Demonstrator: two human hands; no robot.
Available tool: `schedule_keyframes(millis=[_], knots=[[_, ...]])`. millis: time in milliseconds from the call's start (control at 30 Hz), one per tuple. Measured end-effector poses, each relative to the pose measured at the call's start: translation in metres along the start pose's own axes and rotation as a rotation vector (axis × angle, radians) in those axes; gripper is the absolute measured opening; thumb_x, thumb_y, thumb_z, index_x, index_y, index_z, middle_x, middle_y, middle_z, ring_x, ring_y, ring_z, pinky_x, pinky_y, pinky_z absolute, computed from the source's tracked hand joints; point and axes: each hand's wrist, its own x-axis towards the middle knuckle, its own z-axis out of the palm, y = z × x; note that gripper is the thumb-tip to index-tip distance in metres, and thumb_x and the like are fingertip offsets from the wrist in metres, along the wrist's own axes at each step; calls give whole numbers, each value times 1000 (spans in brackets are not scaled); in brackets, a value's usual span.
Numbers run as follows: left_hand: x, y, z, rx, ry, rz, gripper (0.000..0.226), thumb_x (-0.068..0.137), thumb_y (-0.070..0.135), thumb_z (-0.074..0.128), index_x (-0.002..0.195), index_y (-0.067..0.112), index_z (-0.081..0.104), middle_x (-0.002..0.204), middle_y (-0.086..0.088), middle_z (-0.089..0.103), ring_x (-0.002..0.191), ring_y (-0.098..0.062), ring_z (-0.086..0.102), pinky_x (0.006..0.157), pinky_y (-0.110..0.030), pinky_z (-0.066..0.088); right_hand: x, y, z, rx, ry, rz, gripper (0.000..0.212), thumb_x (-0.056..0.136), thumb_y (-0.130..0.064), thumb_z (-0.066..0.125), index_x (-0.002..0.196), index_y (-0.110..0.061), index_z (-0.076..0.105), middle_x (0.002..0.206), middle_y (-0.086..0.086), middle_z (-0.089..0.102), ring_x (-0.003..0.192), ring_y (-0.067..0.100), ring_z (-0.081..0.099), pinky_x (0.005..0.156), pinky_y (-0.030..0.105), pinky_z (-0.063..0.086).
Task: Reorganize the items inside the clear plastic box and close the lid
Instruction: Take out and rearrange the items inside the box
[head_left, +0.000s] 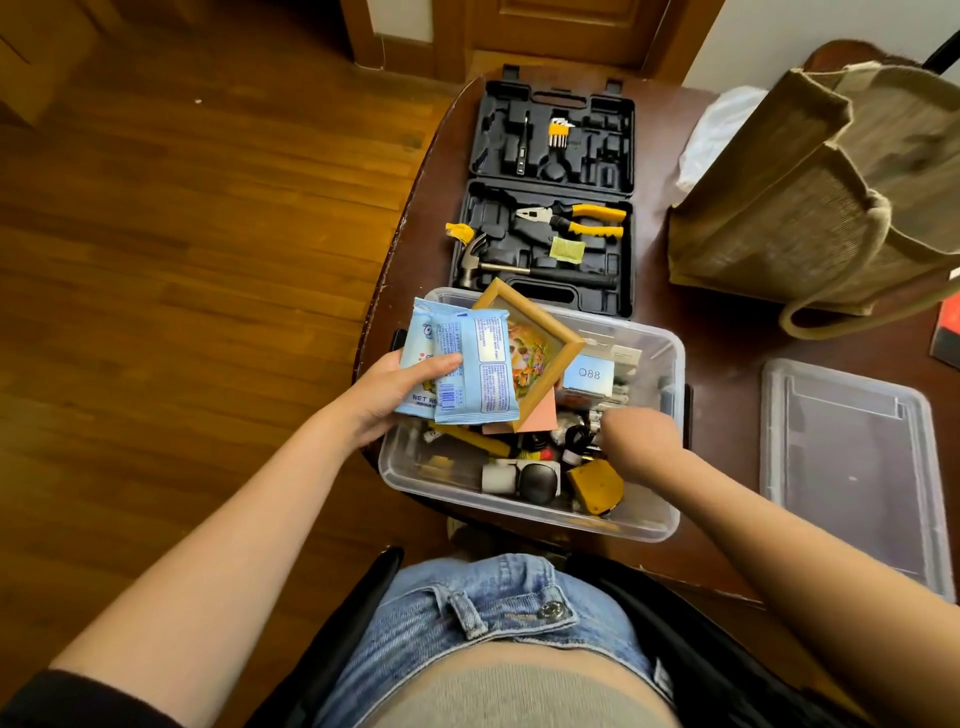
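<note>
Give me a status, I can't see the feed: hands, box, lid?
Left hand holds wet wipe packs over clear box. Right hand reaching inside, fingers hidden. Lid off, on table beside box. Picture frame sticks above rim.

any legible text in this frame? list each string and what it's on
"Q88": on the small white box inside the clear plastic box.
"WET W": partial, rest covered, on the rear blue wet wipes pack that the left hand holds.
Front wet wipes pack: fine print and a barcode, too small to read.
White carton behind the Q88 box: printing too blurred to read.
Nothing legible elsewhere.
</note>
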Motion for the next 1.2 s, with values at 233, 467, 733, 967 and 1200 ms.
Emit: schedule_keyframes(millis=[233, 467, 733, 967, 1200], knots=[[-1, 1, 4, 22, 20, 0, 40, 71, 31, 69, 109, 21, 61, 97, 2, 75, 89, -13, 71, 65, -24, 56, 24, -3, 21, -121, 7, 9, 26, 85, 4, 50, 101, -11, 64, 100, 4, 68, 92, 25, 65, 59, 27, 42], [-3, 1, 6, 23, 26, -5, 40, 70, 32, 70, 108, 21, 61, 96, 2, 75, 88, -12, 71, 64, -23, 56, 26, -4, 30, -56, 59, 7, 28, 83, 8, 48, 99, -9, 64, 99, 7, 68, 90, 26, 65, 61, 30, 45], [-3, 1, 4, 33, 20, -12, 43, 69, 33, 70, 110, 22, 60, 98, 2, 75, 90, -13, 71, 65, -24, 57, 24, -6, 29, 140, 58, 69, 22, 84, 6, 46, 91, -7, 62, 94, 10, 67, 83, 27, 63, 61, 31, 47], [-2, 2, 2, 32, 6, -11, 44, 70, 33, 70, 111, 22, 60, 100, 1, 74, 91, -14, 71, 66, -25, 57, 24, -15, 34, 634, 70, 279, 26, 88, -32, 60, 76, -10, 53, 72, 5, 56, 69, 23, 55, 56, 26, 39], [-1, 2, 0, 23, -1, -14, 41, 72, 31, 69, 111, 21, 60, 99, 0, 75, 89, -14, 71, 64, -25, 56, 22, -20, 38, 917, 27, 228, 14, 83, -18, 64, 70, -14, 66, 71, 2, 62, 69, 17, 56, 55, 23, 39]])
